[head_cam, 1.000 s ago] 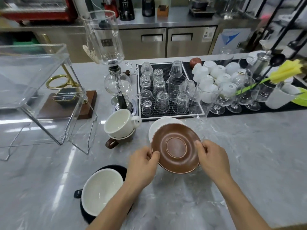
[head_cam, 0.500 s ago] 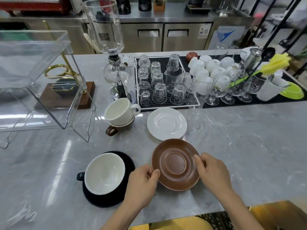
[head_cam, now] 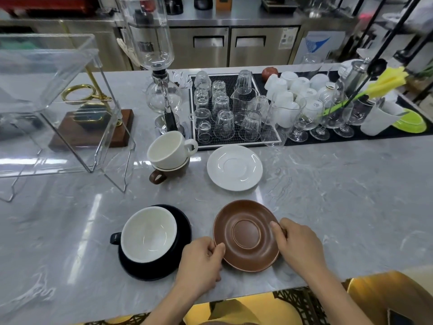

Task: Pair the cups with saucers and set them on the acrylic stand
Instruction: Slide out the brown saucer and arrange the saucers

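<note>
A brown saucer (head_cam: 246, 234) lies near the counter's front edge. My left hand (head_cam: 201, 261) grips its left rim and my right hand (head_cam: 297, 242) grips its right rim. Left of it a black cup with a white inside (head_cam: 148, 233) sits on a black saucer (head_cam: 180, 254). Farther back a white cup (head_cam: 167, 148) is stacked in a brown cup (head_cam: 161, 175), and an empty white saucer (head_cam: 234, 167) lies to their right. The clear acrylic stand (head_cam: 51, 106) stands at the far left with nothing on top.
A glass siphon brewer (head_cam: 159, 73) stands behind the stacked cups. A black mat (head_cam: 236, 109) holds several upturned glasses, with white cups (head_cam: 295, 87) and stemmed glasses (head_cam: 304, 123) to its right. A wooden base with a brass ring (head_cam: 91, 127) sits under the stand.
Both hands brought the brown saucer off the white saucer and toward me, down to the counter beside the black cup and saucer. The white saucer is now uncovered.
</note>
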A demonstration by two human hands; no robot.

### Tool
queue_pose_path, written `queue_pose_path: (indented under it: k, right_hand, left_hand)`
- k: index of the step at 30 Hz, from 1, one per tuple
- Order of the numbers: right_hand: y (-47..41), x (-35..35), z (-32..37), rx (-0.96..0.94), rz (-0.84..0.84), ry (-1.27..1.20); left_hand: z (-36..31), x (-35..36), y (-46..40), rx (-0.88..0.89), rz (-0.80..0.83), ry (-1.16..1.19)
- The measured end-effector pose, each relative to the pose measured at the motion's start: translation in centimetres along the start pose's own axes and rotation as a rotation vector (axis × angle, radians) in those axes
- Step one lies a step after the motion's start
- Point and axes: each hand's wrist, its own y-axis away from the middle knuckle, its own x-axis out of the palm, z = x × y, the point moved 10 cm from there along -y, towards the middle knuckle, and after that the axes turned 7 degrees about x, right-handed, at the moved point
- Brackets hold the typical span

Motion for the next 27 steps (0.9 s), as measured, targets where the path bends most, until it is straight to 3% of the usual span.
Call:
queue_pose_path:
  k: [12, 22, 27]
  right_hand:
    - [-1.0, -1.8, -0.4, 0.074, 0.097, -0.048]
    - [-2.6, -5.0, 7.1, -0.138, -0.062, -0.216]
    - [-2.8, -5.6, 11.8, -0.302, -0.086, -0.274]
  left_hand:
    - [-1.4, 0.2, 0.4, -0.001, 0.134, -0.083]
    - [-11.4, -6.4, 0.9, 0.537, -0.244, -0.215]
    - [-11.9, -10.0, 0.4, 0.617, -0.429, -0.361]
